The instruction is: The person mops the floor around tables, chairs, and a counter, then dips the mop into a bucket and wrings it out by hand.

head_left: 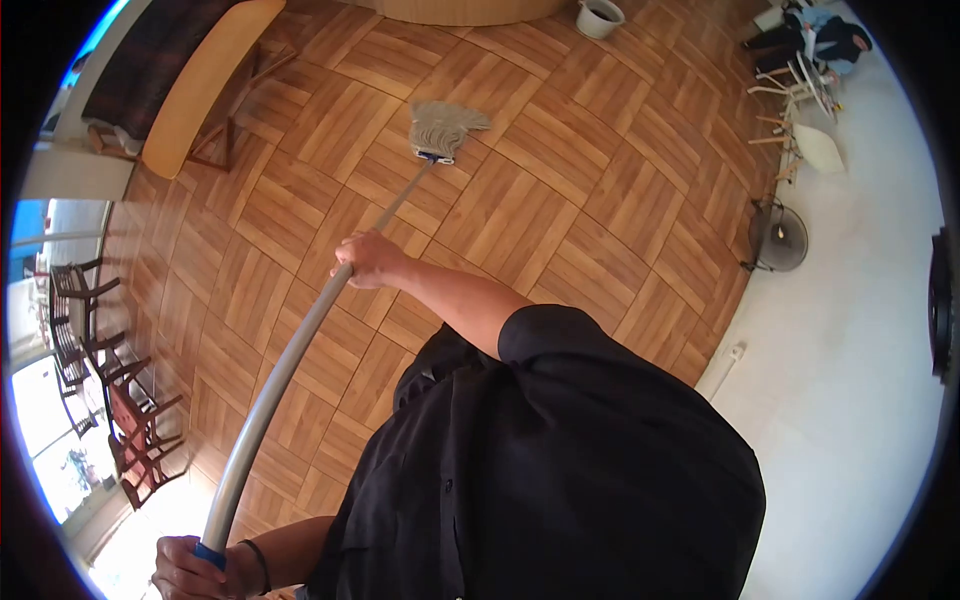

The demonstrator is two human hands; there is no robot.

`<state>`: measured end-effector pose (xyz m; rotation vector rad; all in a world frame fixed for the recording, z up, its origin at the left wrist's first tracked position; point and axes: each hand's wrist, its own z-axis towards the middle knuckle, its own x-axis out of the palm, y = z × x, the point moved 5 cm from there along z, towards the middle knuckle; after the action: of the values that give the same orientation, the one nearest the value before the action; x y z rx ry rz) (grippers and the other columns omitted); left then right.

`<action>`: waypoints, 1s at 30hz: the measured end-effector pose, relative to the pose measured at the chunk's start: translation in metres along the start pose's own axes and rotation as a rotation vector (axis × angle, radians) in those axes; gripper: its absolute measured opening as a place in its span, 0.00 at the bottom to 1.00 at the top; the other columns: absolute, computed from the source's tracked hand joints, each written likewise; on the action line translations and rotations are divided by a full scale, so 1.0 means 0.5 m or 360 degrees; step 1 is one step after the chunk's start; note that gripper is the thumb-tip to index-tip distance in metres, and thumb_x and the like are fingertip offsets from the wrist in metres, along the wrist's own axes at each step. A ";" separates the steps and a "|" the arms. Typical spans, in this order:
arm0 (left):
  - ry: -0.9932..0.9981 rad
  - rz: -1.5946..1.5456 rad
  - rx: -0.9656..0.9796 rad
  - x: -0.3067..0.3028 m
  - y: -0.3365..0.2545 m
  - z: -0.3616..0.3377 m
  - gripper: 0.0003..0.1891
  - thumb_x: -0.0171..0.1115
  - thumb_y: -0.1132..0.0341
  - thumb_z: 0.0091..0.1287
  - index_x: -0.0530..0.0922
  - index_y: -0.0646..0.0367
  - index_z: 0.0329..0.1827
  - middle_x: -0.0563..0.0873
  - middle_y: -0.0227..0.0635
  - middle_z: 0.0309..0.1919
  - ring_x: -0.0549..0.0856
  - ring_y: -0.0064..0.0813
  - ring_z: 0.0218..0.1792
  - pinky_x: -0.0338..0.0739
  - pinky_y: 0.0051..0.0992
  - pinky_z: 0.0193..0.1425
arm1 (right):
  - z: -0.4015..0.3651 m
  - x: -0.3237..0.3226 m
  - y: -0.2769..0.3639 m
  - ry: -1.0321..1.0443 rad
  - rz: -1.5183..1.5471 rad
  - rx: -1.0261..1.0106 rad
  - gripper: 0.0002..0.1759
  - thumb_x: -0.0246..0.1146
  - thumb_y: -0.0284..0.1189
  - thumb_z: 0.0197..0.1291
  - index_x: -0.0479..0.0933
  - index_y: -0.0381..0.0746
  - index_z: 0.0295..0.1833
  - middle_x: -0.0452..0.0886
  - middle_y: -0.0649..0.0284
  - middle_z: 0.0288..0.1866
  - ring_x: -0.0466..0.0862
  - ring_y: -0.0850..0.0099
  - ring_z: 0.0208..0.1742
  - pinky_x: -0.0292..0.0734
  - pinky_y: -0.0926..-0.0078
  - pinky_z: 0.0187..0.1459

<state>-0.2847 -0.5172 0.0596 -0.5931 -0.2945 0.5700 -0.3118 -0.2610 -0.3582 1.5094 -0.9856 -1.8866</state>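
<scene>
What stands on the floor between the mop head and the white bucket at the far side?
Nothing visible. Both hands grip the handle: right hand midway, left hand at its end. Only bare wooden floor lies between the mop head and the white bucket.

We see the mop handle [272, 390] as smooth grey metal with a dull sheen, ending in a blue plastic grip [208, 553]. The mop head [447, 127] is pale stringy cloth, matt and shaggy. The floor [560, 200] is wood parquet, brown with visible grain and a soft satin gloss. Our shirt [560, 480] is black matt cloth. The tabletop [205, 85] at the far side shows smooth light wood.
</scene>
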 end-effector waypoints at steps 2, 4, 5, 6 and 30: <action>0.0123 -0.0057 -0.0010 -0.028 -0.008 -0.021 0.22 0.41 0.51 0.76 0.72 0.48 0.24 0.71 0.23 0.13 0.71 0.19 0.13 0.63 0.20 0.21 | -0.040 -0.017 -0.003 0.0083 -0.0049 0.0087 0.17 0.66 0.46 0.60 0.81 0.42 0.30 0.84 0.57 0.36 0.83 0.57 0.48 0.73 0.55 0.52; -0.0055 -0.0428 0.0009 -0.050 -0.011 -0.056 0.23 0.43 0.49 0.75 0.72 0.50 0.24 0.74 0.24 0.16 0.71 0.21 0.15 0.67 0.22 0.25 | -0.100 -0.055 -0.026 -0.0024 -0.0065 0.0165 0.16 0.66 0.45 0.58 0.81 0.43 0.30 0.85 0.57 0.36 0.83 0.57 0.48 0.72 0.55 0.53; -0.0032 -0.0369 0.0002 -0.030 -0.009 -0.050 0.19 0.47 0.51 0.72 0.73 0.51 0.25 0.74 0.22 0.15 0.71 0.19 0.15 0.67 0.20 0.25 | -0.134 -0.078 -0.038 -0.0086 -0.0070 0.0205 0.16 0.66 0.45 0.58 0.81 0.43 0.30 0.85 0.57 0.36 0.83 0.57 0.48 0.72 0.55 0.53; -0.0006 -0.0317 -0.0003 -0.008 -0.003 -0.043 0.15 0.50 0.54 0.70 0.73 0.51 0.27 0.73 0.21 0.14 0.71 0.17 0.15 0.66 0.19 0.26 | -0.164 -0.098 -0.051 -0.0080 -0.0110 0.0263 0.14 0.66 0.43 0.57 0.82 0.43 0.31 0.85 0.57 0.36 0.83 0.57 0.48 0.72 0.55 0.53; 0.1502 -0.1693 -0.0824 0.995 0.062 -0.391 0.19 0.73 0.68 0.57 0.79 0.61 0.50 0.75 0.28 0.18 0.77 0.24 0.22 0.69 0.29 0.29 | -1.700 -0.258 -0.221 -0.1697 -0.0670 0.1503 0.08 0.67 0.23 0.49 0.74 0.40 0.32 0.79 0.56 0.34 0.80 0.55 0.35 0.75 0.63 0.37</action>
<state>0.1855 -0.2928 -0.0645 -1.0158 0.1743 -0.8472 0.5480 -0.2779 -0.4660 1.0583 -2.4415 -2.8117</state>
